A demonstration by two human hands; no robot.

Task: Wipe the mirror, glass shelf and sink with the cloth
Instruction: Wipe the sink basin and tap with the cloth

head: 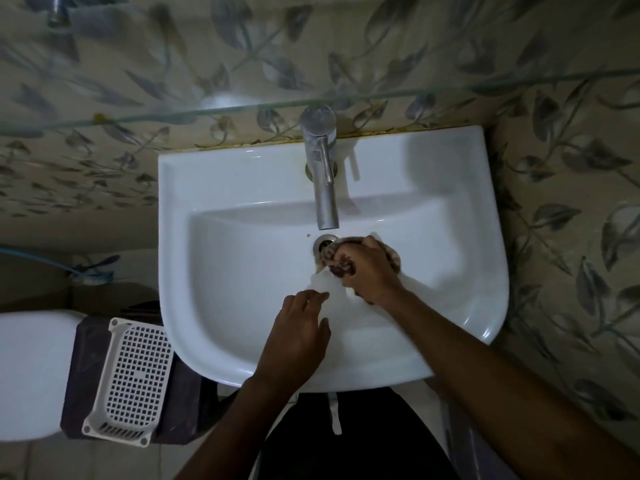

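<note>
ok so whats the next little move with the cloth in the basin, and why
Probably sweep the cloth leftward past the drain: the right hand presses it just right of the drain, and the left hand hovers empty.

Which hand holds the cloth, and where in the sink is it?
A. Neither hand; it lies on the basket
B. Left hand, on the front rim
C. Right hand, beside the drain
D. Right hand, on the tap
C: the right hand grips the bunched cloth in the basin just right of the drain, while the left hand is empty.
</note>
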